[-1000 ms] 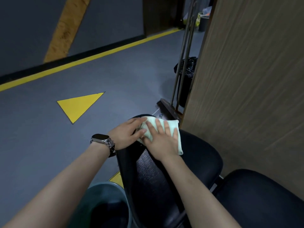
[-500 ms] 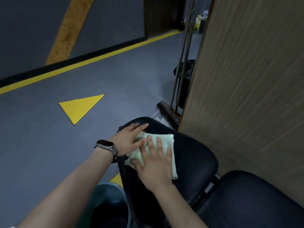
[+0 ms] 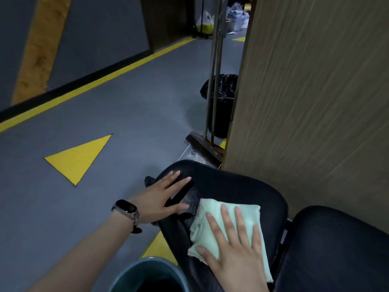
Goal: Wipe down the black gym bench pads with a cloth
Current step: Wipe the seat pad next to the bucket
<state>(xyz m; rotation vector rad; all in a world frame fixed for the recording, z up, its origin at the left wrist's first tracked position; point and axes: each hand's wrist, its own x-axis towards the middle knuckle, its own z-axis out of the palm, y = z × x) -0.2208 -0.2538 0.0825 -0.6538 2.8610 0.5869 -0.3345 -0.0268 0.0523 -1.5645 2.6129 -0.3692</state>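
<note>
Left hand (image 3: 161,196): fingers spread flat, steadying the pad's left edge, holding nothing.
Bench pad (image 3: 237,190): black surface beside a wood-grain panel (image 3: 315,102).
Cloth (image 3: 212,228): pale green, lying on the pad.
Right hand (image 3: 235,247): flat, straight fingers pressing the cloth down.

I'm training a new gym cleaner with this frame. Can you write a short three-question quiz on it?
1. True or false: the right hand lies flat, fingers straight, on the pale green folded cloth.
2. What does the left hand touch? A) the round grey-green bucket B) the black padded bench pad C) the wooden-headed broom
3. Fill in: the left wrist wears a ____.

Key: 1 true; 2 B; 3 watch.
</note>
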